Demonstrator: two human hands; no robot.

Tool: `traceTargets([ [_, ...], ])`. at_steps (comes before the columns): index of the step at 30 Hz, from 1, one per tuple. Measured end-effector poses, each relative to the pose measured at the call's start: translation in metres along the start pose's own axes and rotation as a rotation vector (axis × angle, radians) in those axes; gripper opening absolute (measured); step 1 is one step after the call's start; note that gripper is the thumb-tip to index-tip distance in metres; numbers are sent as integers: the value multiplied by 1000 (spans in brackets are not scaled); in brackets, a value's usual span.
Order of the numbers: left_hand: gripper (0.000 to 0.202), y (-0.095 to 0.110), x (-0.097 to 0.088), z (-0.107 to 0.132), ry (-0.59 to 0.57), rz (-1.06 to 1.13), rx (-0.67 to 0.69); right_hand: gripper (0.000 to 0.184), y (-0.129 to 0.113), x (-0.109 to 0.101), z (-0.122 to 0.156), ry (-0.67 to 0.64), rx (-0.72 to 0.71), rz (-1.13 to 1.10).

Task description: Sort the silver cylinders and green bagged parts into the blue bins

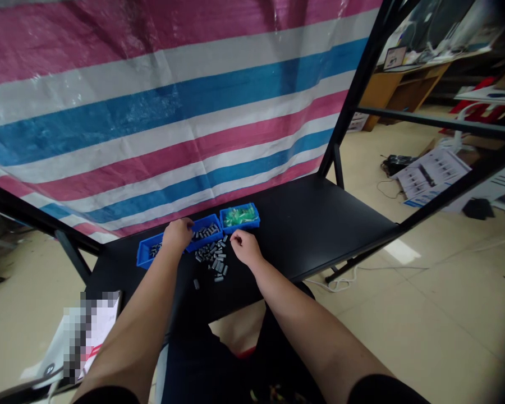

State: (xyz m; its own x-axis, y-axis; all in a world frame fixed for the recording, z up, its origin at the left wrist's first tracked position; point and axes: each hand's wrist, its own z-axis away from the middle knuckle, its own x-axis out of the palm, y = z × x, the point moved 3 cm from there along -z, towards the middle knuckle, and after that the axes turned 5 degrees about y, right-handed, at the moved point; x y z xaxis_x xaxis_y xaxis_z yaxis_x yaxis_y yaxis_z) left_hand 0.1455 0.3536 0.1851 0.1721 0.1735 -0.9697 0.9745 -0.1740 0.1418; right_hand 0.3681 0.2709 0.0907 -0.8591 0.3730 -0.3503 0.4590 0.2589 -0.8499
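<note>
My left hand (178, 233) hangs over the left and middle blue bins, its fingers curled together and their tips largely hidden. Small grey and dark pieces fill the middle blue bin (205, 244), and similar ones show in the left blue bin (142, 260). My right hand (244, 247) is closed, fingers and thumb drawn together, just in front of the right blue bin (240, 229), which holds green, partly clear pieces (239, 214). Whatever either hand pinches is too small or hidden to name. Between the hands lies a loose pile of short grey cylinder-like pieces (217, 265). One single grey piece (196, 284) lies apart, nearer me.
The bins stand in a row on a black table (315, 219). A striped plastic sheet (185, 123) hangs behind it from a black frame (349, 95). At the left edge lies a partly blurred, tablet-like object (103, 322). White cables (340, 285) run on the floor.
</note>
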Motion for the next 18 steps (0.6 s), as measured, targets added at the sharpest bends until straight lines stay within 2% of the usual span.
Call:
traceTargets([
  [5,28,4,-10,22,53,83,22,15,1,0,0,0,8,-2],
  [8,23,7,-15,49,131,170,72,15,1,0,0,4,5,-3],
  [11,21,5,-13,80,198,249,121,14,1,1,1,0,0,4],
  [14,21,3,1,103,136,285,155,14,2,1,1,-7,-15,16],
  [18,27,11,18,119,52,274,267,13,4,3,1,0,-36,31],
])
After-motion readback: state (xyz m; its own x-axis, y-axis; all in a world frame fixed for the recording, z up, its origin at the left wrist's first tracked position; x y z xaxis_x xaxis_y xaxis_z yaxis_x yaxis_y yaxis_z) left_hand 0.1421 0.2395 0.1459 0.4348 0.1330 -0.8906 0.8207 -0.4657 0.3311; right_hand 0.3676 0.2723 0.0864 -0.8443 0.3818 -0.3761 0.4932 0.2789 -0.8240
